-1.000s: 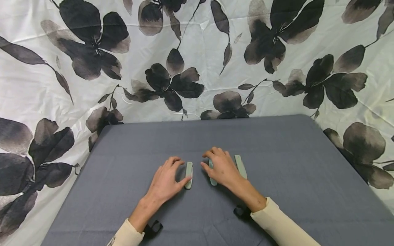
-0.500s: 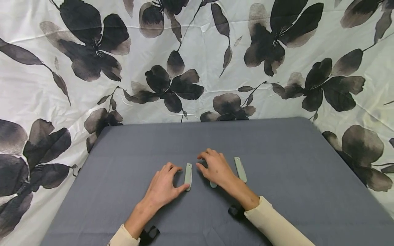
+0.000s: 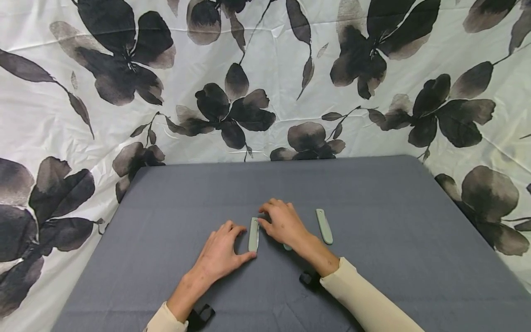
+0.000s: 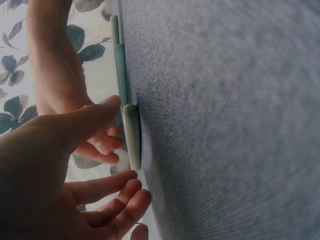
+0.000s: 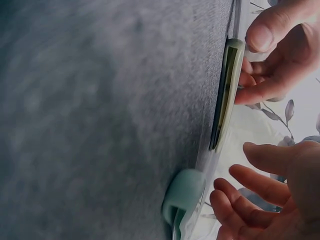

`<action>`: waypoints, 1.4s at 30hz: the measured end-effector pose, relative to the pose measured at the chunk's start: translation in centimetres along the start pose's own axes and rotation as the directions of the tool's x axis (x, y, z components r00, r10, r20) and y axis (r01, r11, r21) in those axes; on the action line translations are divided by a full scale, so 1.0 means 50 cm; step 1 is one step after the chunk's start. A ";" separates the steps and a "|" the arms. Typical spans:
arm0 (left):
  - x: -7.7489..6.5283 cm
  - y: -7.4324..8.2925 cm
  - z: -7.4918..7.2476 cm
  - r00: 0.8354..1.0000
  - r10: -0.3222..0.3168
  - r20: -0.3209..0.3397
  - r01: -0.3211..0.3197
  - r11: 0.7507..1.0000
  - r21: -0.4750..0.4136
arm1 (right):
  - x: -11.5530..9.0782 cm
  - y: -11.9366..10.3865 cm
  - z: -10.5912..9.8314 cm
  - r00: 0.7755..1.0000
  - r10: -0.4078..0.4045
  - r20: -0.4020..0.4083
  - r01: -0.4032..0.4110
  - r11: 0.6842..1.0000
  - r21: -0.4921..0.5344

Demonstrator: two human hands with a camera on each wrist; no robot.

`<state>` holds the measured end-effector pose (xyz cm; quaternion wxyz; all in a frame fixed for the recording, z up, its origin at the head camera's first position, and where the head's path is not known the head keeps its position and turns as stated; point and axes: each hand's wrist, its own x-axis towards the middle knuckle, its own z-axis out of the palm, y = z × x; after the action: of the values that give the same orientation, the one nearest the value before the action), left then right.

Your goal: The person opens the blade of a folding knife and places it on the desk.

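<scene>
Two bare hands lean in over a grey cloth with a fine woven grain, lightly creased along its near part. Three slim green handles, round-ended like folded pocketknives, lie there well apart from one another. The left handle (image 3: 253,235) sits between the hands, pale and smooth, with a long dark slot running down its right edge. The left hand (image 3: 221,251) is on its left, thumb and fingers spread in a wide, loose curve, holding nothing; its thumb tip is right by the handle's near end, and I can't tell whether skin meets it. The right hand (image 3: 286,226) hangs over from the right, fingers softly bent and parted from the thumb, with nothing in its grip; that thumb is just beside the handle's far end. Beneath this hand the middle handle (image 3: 287,247) is mostly hidden, a bluer green, its slot showing a thin metal edge. Farther right, the right handle (image 3: 324,227) lies at a slant, flat and matte. Cream sleeves (image 3: 365,290) cover both forearms. Behind, a wrinkled white fabric (image 3: 298,110) with a slight sheen carries blotted black and brown-grey flowers.
</scene>
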<state>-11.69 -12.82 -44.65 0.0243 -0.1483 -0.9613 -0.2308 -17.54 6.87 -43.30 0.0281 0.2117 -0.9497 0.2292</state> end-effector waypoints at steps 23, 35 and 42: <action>-0.002 0.003 0.006 0.999 -0.012 0.041 0.014 0.998 -0.054 | 0.015 -0.013 0.017 0.992 -0.009 0.127 0.002 0.998 0.055; 0.003 -0.001 0.005 0.999 0.012 0.031 -0.007 0.988 -0.152 | 0.019 -0.012 0.007 0.993 0.039 0.112 -0.067 0.964 0.257; 0.008 -0.006 0.002 0.998 0.058 -0.030 -0.062 0.984 -0.165 | 0.024 -0.009 -0.003 0.988 0.079 0.131 -0.131 0.880 0.456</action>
<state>-12.16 -12.92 -44.84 0.0310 -0.1757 -0.9336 -0.3108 -18.44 6.13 -42.79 -0.0874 0.1726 -0.8776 0.4386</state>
